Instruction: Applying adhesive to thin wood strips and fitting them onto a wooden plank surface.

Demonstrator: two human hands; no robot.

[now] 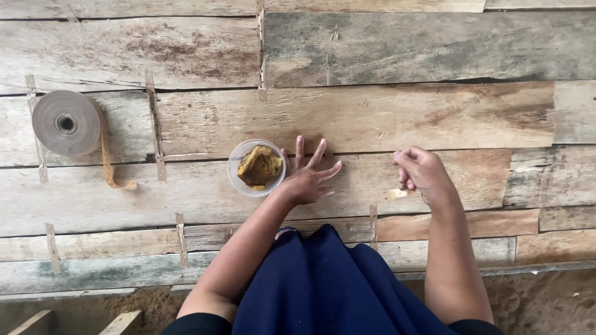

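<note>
My left hand (pixel 307 175) rests flat on the plank surface with fingers spread, holding nothing, just right of a clear round plastic cup (pixel 234 166). Inside the cup lies a brown-yellow lump (pixel 259 166). My right hand (pixel 422 175) is further right, fingers curled around a small pale strip (pixel 397 193) that sticks out below the fist. Both forearms reach up from the bottom of the view, over a dark blue cloth (pixel 323 279) on my lap.
A roll of brown paper tape (pixel 66 123) lies at the left, its loose end (pixel 112 167) trailing down. Short pale strips (pixel 154 124) are stuck across the weathered wooden planks (pixel 403 118). Sandy ground (pixel 540 301) shows below the plank edge.
</note>
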